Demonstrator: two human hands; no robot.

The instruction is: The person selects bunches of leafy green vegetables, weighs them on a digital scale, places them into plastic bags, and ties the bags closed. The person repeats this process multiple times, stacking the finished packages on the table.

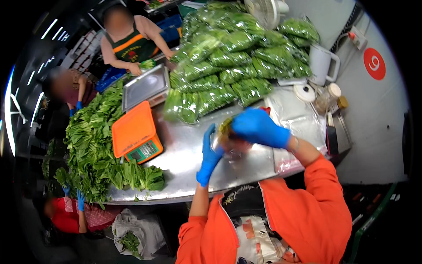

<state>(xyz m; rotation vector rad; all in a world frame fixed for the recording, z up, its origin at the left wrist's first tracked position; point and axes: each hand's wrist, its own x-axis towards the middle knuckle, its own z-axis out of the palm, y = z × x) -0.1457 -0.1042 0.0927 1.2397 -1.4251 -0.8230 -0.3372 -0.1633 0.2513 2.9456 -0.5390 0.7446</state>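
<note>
Both my hands wear blue gloves and are over the metal table (179, 145). My right hand (258, 127) is curled down over a blurred clear plastic bag (226, 130), with yellowish and reddish patches showing through it. At the bag's left side is my left hand (210, 156), its fingers stretched upward and its thumb against or close to the plastic. Motion blur hides whether the left fingers grip it. Beyond my hands, bagged leafy greens (216, 99) are piled high. A stack of clear flat plastic bags (293, 115) lies right of my right hand.
An orange digital scale (135, 130) and a steel-topped scale (146, 86) stand left. Loose greens (92, 142) cover the table's left end. A white jug (323, 64), jars (328, 97) and a fan (263, 13) line the wall side. Several co-workers stand around the table.
</note>
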